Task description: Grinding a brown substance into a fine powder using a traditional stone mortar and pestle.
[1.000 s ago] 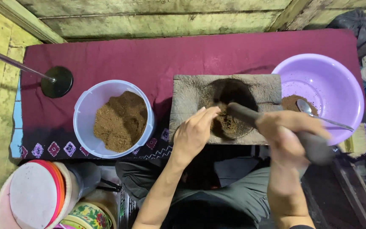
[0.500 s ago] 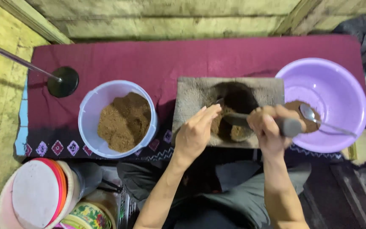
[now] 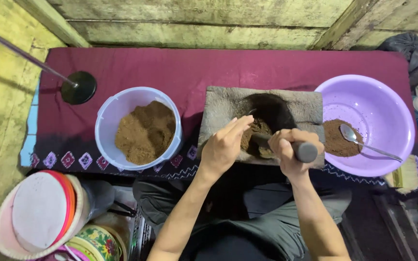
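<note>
A grey stone mortar block [image 3: 218,104] lies on the maroon cloth, and its dark hollow holds brown powder [image 3: 253,131]. My right hand [image 3: 290,151] is shut on a dark pestle [image 3: 306,151], whose tip is down in the hollow. My left hand [image 3: 223,145] rests on the mortar's near left rim, fingers together and reaching toward the powder. To the left, a white bucket [image 3: 107,113] holds brown powder [image 3: 143,131]. To the right, a purple basin [image 3: 388,108] holds a small heap of powder [image 3: 337,137] and a metal spoon [image 3: 359,140].
A black round base with a thin metal rod [image 3: 77,87] stands at the cloth's far left. Stacked round lids [image 3: 39,210] and a patterned tin [image 3: 97,241] sit low on the left. A wooden wall [image 3: 209,21] runs behind. My knees are under the cloth's near edge.
My right hand has swung the pestle from a flat angle out to the right to a steep one, its tip now in the hollow. The spoon in the basin is uncovered.
</note>
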